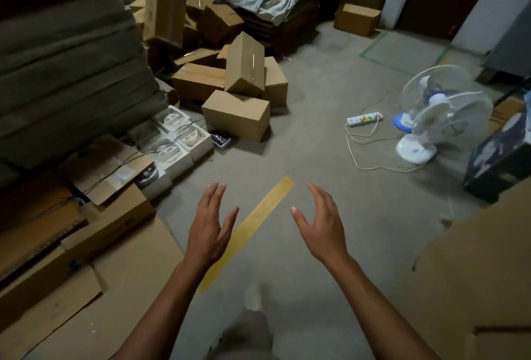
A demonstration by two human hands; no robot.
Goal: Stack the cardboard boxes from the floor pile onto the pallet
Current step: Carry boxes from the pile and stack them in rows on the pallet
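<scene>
Cardboard boxes (230, 72) lie in a loose heap well ahead of our hands and a little to their left, none of them touched. Our left hand (208, 227) and right hand (321, 227) are both empty, fingers spread and palms turned toward each other, with a wide gap between them above a yellow tape strip (253, 227) on the floor.

The nearest box (237, 115) sits flat on the concrete ahead of the left hand, and a tilted box (245, 65) leans at its far side. We judge that pulling the front one out first may bring the leaning one down.

Left of the left hand, flat cardboard sheets (129, 259) and white foam trays (178, 135) with loose wires crowd the floor, where a foot could slide or snag. Ahead and right of the right hand, a white cable (353, 152) runs from a power strip (365, 118) toward two fans (442, 112), a trip risk if we turn that way loaded. We cannot pick out the pallet.
</scene>
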